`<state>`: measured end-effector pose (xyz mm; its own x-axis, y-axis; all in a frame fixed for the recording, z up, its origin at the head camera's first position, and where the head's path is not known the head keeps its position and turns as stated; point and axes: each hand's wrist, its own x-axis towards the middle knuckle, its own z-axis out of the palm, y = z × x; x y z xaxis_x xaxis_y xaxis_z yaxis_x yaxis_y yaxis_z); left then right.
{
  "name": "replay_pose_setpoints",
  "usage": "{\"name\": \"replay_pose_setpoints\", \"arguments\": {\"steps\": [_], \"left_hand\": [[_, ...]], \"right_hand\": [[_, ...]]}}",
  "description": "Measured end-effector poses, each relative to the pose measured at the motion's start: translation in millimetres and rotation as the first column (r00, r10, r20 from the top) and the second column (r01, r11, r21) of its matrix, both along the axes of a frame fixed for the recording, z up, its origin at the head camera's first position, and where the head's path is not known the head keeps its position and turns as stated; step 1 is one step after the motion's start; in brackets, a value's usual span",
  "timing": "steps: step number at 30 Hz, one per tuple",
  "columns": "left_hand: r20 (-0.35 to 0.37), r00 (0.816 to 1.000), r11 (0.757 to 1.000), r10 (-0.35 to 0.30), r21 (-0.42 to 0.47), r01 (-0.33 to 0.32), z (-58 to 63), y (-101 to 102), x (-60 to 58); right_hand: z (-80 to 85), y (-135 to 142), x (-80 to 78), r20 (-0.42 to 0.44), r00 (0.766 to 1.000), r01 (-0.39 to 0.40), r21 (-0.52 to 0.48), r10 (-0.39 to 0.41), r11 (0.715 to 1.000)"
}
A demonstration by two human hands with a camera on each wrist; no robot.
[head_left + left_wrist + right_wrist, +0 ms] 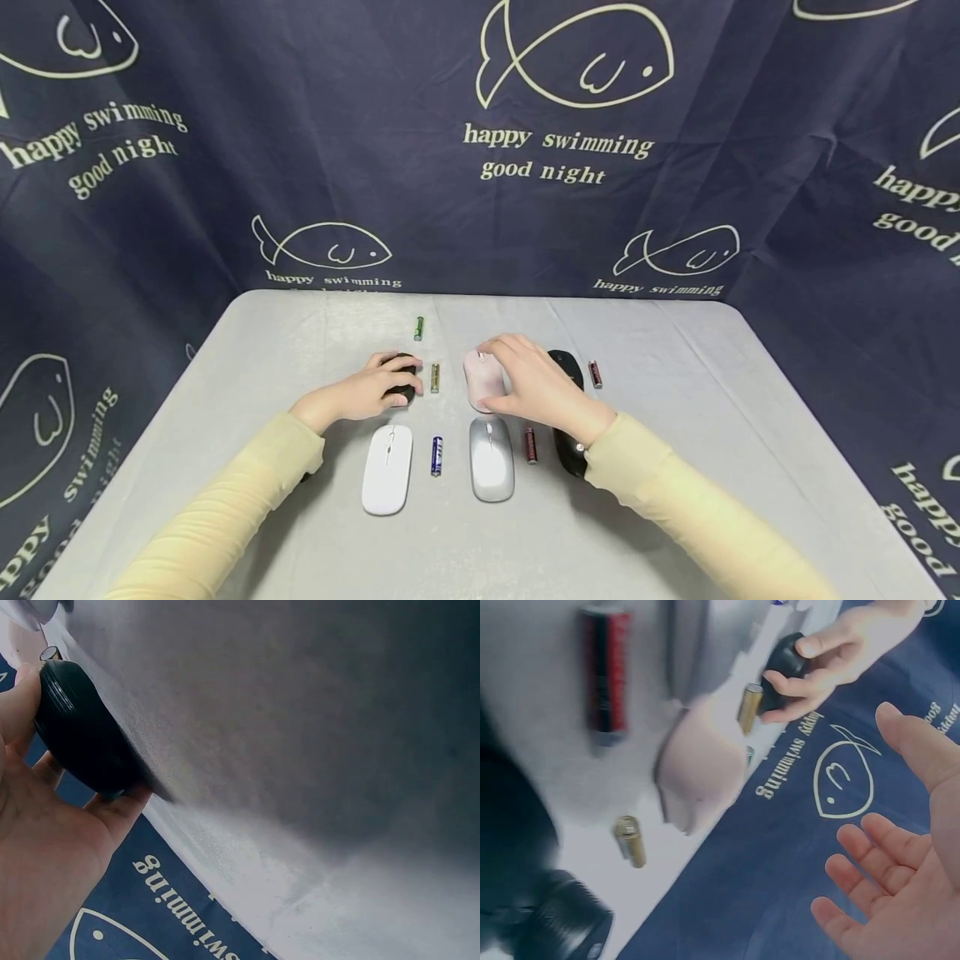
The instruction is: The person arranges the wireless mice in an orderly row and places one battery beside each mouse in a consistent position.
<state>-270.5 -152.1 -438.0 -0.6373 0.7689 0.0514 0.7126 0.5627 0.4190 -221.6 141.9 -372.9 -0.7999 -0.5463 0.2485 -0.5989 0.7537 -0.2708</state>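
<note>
My left hand (360, 395) grips a small black mouse (82, 727), thumb and fingers around its sides, on the left part of the table. A short gold battery (435, 378) lies just right of its fingertips. My right hand (543, 385) is spread above a pale pink mouse (482, 379), thumb and fingers apart. In the right wrist view this hand (900, 877) holds nothing, and the pink mouse (701, 761) lies apart from it. Beneath the right wrist, black mouse shapes (567, 454) are partly hidden. A silver mouse (492, 462) sits just nearer than the pink one.
A white mouse (387, 471) lies nearer me on the left, with a blue battery (437, 457) beside it. Dark red batteries lie right of the silver mouse (531, 446) and at the far right (596, 374). Farther back is a green battery (419, 328). Dark cloth (570, 217) hangs behind the table.
</note>
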Motion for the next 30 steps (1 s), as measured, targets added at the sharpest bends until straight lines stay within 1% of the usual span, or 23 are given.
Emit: {"name": "replay_pose_setpoints", "arguments": {"steps": [6,11,16,23,27,30], "left_hand": [[0.017,1.000,1.000,-0.002,0.003,0.002,0.1,-0.3,0.8],[0.005,1.000,1.000,-0.004,0.000,0.004,-2.1,-0.7,-0.6],[0.002,1.000,1.000,-0.004,-0.003,0.004,-1.5,-0.7,-1.3],[0.021,1.000,1.000,0.000,-0.004,0.000,0.5,-0.3,-0.8],[0.017,1.000,1.000,-0.003,-0.004,0.003,-0.4,-0.8,-1.5],[0.015,1.000,1.000,-0.001,-0.007,0.001,-1.1,-0.6,-1.9]], "right_hand": [[9.3,-14.6,-11.4,0.012,1.000,-0.018,-0.028,0.018,0.999],[14.6,-25.8,-20.4,0.028,0.999,-0.016,-0.021,0.016,1.000],[17.8,-35.3,-30.9,0.021,1.000,-0.009,-0.021,0.009,1.000],[20.6,-48.2,-44.6,-0.003,1.000,-0.007,-0.012,0.007,1.000],[21.8,-57.5,-53.3,-0.029,0.999,-0.014,-0.006,0.014,1.000],[22.7,-64.4,-59.5,-0.031,0.999,-0.010,0.007,0.010,1.000]]}}
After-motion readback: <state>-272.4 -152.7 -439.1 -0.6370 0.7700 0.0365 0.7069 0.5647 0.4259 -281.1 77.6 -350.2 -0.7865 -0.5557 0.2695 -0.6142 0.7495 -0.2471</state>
